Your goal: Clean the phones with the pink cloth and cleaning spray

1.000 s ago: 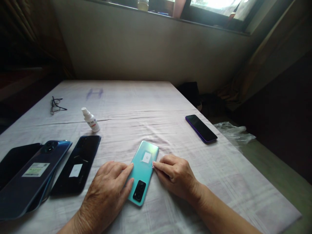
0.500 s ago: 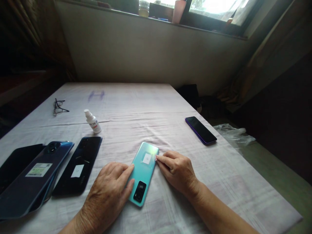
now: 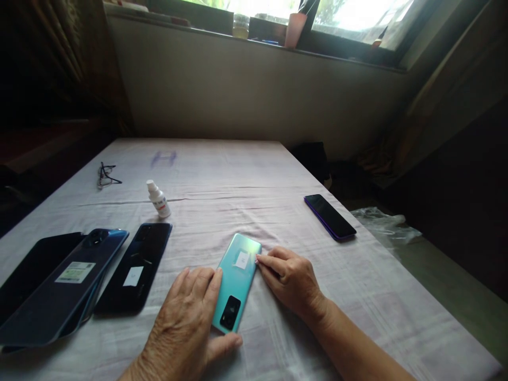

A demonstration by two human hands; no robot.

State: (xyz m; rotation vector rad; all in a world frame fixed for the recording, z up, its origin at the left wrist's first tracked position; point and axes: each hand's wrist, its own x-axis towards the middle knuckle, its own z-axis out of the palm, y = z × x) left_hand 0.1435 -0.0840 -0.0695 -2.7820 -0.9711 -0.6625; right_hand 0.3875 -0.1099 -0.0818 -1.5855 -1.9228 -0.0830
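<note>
A teal smartphone lies back up on the cloth, with a small white label and a black camera block at its near end. My left hand braces it, the index finger along its left edge and the thumb stretched around the near end. At the opposite long edge, my right hand is closed in a pinch. A tiny pale bit shows at its fingertips, too small to name. To the left lies a black smartphone with a white label. Behind that stands a white bottle with a cap.
Several dark phones are piled at the left edge. A purple-edged phone lies screen up at the right. Eyeglasses rest at the far left of the cloth-covered table. Clear plastic sits beyond the right edge.
My left thumb has swung from the phone's left side to around its near end. My right hand keeps its pinch at the right edge. The view has shifted slightly.
</note>
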